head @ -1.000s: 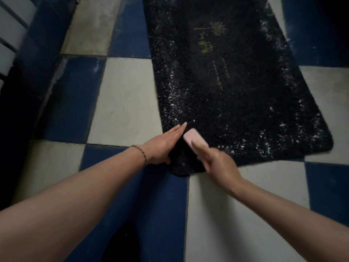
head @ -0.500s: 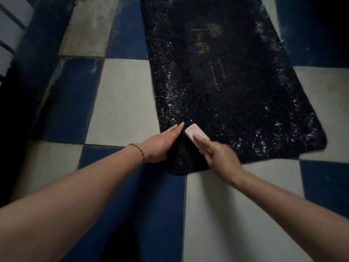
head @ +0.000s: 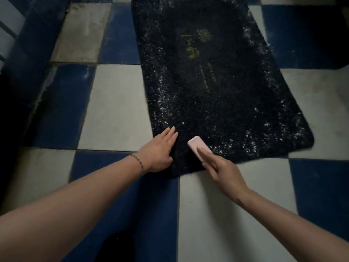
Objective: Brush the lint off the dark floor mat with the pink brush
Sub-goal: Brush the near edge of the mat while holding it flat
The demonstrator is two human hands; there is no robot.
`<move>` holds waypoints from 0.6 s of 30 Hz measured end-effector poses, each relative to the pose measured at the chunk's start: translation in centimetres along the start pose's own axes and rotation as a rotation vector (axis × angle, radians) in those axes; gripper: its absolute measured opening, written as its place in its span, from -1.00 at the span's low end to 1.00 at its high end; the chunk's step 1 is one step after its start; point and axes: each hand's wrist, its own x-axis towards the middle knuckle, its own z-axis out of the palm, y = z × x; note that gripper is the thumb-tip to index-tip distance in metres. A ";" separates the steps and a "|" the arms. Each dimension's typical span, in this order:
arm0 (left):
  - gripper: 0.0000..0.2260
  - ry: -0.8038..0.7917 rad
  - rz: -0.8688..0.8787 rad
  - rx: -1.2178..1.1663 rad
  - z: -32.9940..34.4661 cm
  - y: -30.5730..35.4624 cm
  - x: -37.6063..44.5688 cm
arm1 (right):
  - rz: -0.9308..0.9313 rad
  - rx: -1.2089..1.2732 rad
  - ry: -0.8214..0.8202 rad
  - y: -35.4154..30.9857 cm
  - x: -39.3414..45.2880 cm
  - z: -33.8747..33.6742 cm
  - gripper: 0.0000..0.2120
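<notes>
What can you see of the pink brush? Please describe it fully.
The pink brush is a small rounded block, smooth and plastic-looking on top; its bristles are hidden. It lies on the dark mat near the near left corner. The right hand holds its near end, fingers over the top. The left hand lies beside it, apart.

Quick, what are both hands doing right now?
Left hand: open, flat on the dark mat.
Right hand: holding the pink brush on the mat.

Brush on mat's near corner; left hand just left.
</notes>
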 end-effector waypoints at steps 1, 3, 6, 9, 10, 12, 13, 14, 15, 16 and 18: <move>-0.26 0.039 -0.013 0.037 0.5 1.1 -0.1 | 0.030 0.019 0.010 0.2 0.1 -0.1 -0.54; -0.20 0.072 -0.002 0.067 2.0 3.1 -0.3 | 0.025 0.063 -0.026 -0.3 0.1 0.6 -0.52; -0.23 0.035 0.006 0.096 3.6 3.7 -0.4 | -0.003 0.043 -0.052 -0.6 -0.1 1.4 -0.53; -0.26 0.043 -0.006 0.159 3.3 3.3 -0.5 | 0.002 -0.090 0.001 1.4 -0.4 -0.5 -0.54; -0.27 0.044 -0.005 0.168 3.3 3.3 -0.5 | 0.051 -0.085 0.027 2.4 -0.7 -1.4 -0.54; -0.27 0.030 -0.009 0.183 3.5 3.3 -0.6 | 0.175 -0.017 0.091 4.1 -1.5 -2.8 -0.55; -0.28 0.017 -0.009 0.186 3.5 3.3 -0.6 | 0.239 0.021 0.127 4.8 -1.8 -3.5 -0.57; -0.28 0.013 -0.012 0.185 3.6 3.3 -0.7 | 0.284 0.050 0.160 5.3 -1.9 -4.0 -0.58; -0.28 0.015 -0.012 0.178 3.5 3.4 -0.7 | 0.306 0.062 0.181 5.7 -1.9 -4.3 -0.58; -0.28 0.022 -0.013 0.165 3.4 3.4 -0.7 | 0.315 0.069 0.191 5.7 -1.7 -4.5 -0.59; -0.27 0.019 -0.017 0.142 3.2 3.6 -0.7 | 0.317 0.082 0.193 5.3 -1.7 -4.4 -0.59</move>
